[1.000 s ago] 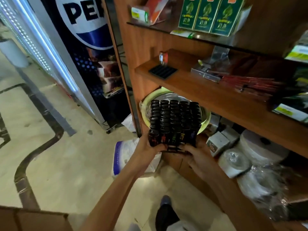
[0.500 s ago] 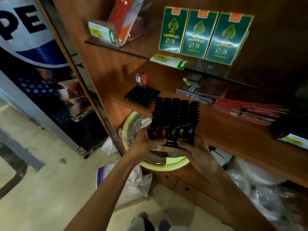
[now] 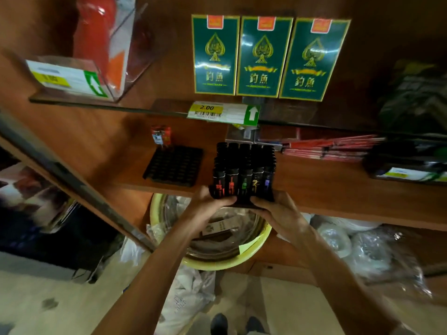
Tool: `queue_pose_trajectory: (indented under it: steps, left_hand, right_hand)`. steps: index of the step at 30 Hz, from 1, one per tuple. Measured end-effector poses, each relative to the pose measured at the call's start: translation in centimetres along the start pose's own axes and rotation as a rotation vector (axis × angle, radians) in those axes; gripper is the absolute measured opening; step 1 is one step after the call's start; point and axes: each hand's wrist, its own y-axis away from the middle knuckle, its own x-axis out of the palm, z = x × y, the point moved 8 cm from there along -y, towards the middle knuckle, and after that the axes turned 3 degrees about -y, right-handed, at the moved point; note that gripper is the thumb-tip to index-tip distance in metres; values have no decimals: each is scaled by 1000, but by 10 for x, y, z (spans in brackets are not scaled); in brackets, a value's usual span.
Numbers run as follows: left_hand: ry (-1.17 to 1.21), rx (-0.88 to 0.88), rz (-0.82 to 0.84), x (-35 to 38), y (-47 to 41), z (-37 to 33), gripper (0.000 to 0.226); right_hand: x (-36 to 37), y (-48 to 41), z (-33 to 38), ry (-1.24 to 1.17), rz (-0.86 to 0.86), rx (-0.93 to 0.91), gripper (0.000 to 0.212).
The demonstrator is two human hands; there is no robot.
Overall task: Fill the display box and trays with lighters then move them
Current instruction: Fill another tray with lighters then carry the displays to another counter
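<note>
An empty black tray (image 3: pixel 174 165) lies on a wooden shelf (image 3: pixel 326 189). Just to its right, a person's left hand (image 3: pixel 206 205) grips one near corner of a tray of lighters (image 3: pixel 244 175), packed full and upright at the shelf's front edge, and the right hand (image 3: pixel 278 211) grips the other. Whether the tray rests on the wood cannot be told. Red packets (image 3: pixel 326 147) lie farther right.

Black plastic tray (image 3: pixel 243 204) under upright black lighters (image 3: pixel 244 170) barely seen; front row and hands cover it. Left hand (image 3: pixel 208 204), right hand (image 3: pixel 278 211): fingers beneath tray, out of sight. Rear lighter rows merge into dark block. Red packet in clear holder (image 3: pixel 96 32) smeared, cut by top edge. Yellow-and-white price label (image 3: pixel 63 78) at left unreadable. Dark green package (image 3: pixel 416 97) far right too blurred to identify.
</note>
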Motion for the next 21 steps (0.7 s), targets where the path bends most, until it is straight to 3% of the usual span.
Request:
queue_pose_trajectory:
  steps: [5, 10, 15, 17, 21]
  left_hand:
    - [8, 95, 4, 1, -4, -8, 31]
    - [-127, 201, 13, 0, -10, -18, 25]
    - [-299, 285, 49, 0, -9, -15, 25]
    - [-364, 319, -3, -4, -9, -16, 27]
    - [-546, 442, -195, -12, -6, -30, 53]
  right_hand:
    - [-14, -4, 4, 287, -140, -76, 15]
    - [-15, 0, 18, 756, -186, -172, 49]
    - [-15, 4, 26, 1037, -306, -254, 49]
    - [-15, 2, 29, 1105, -321, -287, 49]
    - [-16, -2, 30, 1149, -349, -296, 55]
